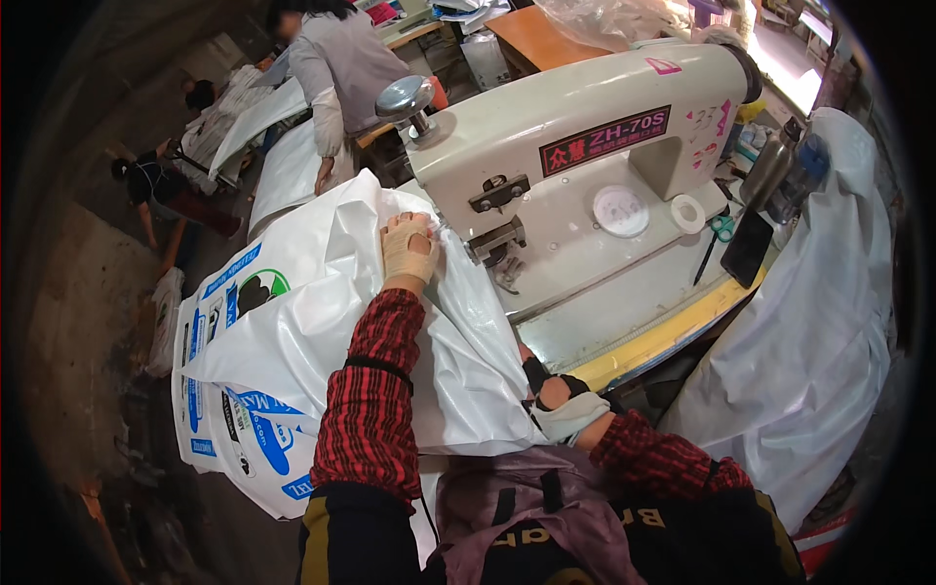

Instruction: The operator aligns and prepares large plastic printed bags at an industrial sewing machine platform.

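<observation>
A large white plastic sack [312, 322] with blue printing and a green-edged emblem lies spread and creased to the left of an industrial sewing machine [575, 127]. My left hand [408, 252], in a beige fingerless glove, rests on the sack's upper part close to the machine's needle area, fingers stretched out flat. At the sack's lower right corner, by the table's front edge, my right hand [564, 402] wears a dark fingerless glove with a pale wrap. Its fingers are bent around the sack's edge, partly hidden.
Scissors [721, 228], a dark phone [747, 250], a metal bottle [772, 166] and a white thread spool [687, 214] sit on the machine table's right side. Pale sacking [809, 322] hangs at the right. Co-workers [341, 73] handle white sheets at the far left.
</observation>
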The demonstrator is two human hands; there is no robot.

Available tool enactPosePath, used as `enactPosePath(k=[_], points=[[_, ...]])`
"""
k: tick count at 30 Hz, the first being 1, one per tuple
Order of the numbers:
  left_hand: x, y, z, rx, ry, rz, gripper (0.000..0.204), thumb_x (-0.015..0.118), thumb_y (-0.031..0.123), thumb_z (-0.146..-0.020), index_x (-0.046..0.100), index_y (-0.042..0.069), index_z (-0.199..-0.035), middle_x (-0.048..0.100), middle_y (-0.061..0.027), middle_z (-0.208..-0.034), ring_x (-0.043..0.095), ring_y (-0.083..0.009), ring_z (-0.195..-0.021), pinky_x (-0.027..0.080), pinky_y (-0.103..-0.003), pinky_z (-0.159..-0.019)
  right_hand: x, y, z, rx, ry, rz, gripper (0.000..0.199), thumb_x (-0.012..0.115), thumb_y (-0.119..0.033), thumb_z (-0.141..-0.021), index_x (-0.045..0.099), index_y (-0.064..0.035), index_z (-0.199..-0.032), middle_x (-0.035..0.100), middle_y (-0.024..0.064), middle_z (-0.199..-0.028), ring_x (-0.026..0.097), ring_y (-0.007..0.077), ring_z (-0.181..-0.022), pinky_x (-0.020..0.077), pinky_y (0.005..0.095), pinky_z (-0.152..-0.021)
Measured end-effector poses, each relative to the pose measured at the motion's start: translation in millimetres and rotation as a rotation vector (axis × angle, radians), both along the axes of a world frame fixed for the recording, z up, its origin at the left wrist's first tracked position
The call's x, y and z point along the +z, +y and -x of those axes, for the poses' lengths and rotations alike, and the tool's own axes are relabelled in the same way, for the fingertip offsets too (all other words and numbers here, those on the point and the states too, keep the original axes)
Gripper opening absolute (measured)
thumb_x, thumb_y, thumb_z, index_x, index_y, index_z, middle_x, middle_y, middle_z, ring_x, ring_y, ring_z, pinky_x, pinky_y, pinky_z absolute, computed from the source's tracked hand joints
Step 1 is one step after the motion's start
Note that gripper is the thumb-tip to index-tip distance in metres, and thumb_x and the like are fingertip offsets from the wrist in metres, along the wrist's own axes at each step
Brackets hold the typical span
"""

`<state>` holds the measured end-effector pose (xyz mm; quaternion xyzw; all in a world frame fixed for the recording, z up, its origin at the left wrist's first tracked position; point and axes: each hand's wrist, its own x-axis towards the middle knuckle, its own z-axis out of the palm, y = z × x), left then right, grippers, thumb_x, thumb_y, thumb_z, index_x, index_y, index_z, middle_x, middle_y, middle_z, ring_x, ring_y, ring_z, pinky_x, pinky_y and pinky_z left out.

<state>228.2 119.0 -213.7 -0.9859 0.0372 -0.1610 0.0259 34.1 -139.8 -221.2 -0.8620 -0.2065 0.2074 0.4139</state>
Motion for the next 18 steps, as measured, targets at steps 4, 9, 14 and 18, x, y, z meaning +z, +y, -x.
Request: enactPosePath(k=[4,9,14,18], points=[[-3.2,-10.3,7.5,-0.05,-0.132,0.023,0.024,0.066,0.023,-0.066,0.06,0.011,-0.085,0.057,-0.0084,-0.095,0.049,-0.0273,-0.098,0.037,-0.04,-0.082,-10.0,5.2,1.0,0.036,0.104,0.028,0.058,0.047,-0.027,-0.082,0.027,-0.0043,-0.132,0.058,0.0265,-0.092,0.058,0.0435,-0.077,0.0469,0.0449,-0.071],[-10.0,-9.7,-4.3,-0.058,-0.105,0.016,0.017,0.065,0.021,-0.067,0.062,0.011,-0.081,0.059,-0.0081,-0.091,0.051,-0.027,-0.094,0.039,-0.039,-0.081,1.9,0.4,0.7,0.029,0.021,0.038,0.058,0.047,-0.026,-0.083,0.025,-0.0052,-0.133,0.059,0.0262,-0.089,0.058,0.043,-0.076,0.047,0.0445,-0.069],[-35.1,11.8,-26.7,-0.029,-0.272,0.561,0.01,0.063,0.01,-0.069,0.062,0.004,-0.077,0.061,-0.0148,-0.077,0.058,-0.033,-0.076,0.045,-0.039,-0.072,9.5,-3.8,0.9,0.059,0.006,0.061,0.057,0.046,-0.026,-0.084,0.026,-0.0055,-0.133,0.059,0.0264,-0.088,0.058,0.0429,-0.075,0.0469,0.0449,-0.068],[-40.4,52.1,-27.9,0.197,-0.354,0.591,0.011,0.063,0.01,-0.071,0.061,0.001,-0.077,0.06,-0.0169,-0.077,0.059,-0.0331,-0.073,0.045,-0.038,-0.07,-5.1,-6.0,-7.9,0.044,-0.056,0.013,0.057,0.045,-0.025,-0.085,0.025,-0.0053,-0.134,0.059,0.0268,-0.088,0.059,0.0426,-0.073,0.0466,0.0454,-0.068]])
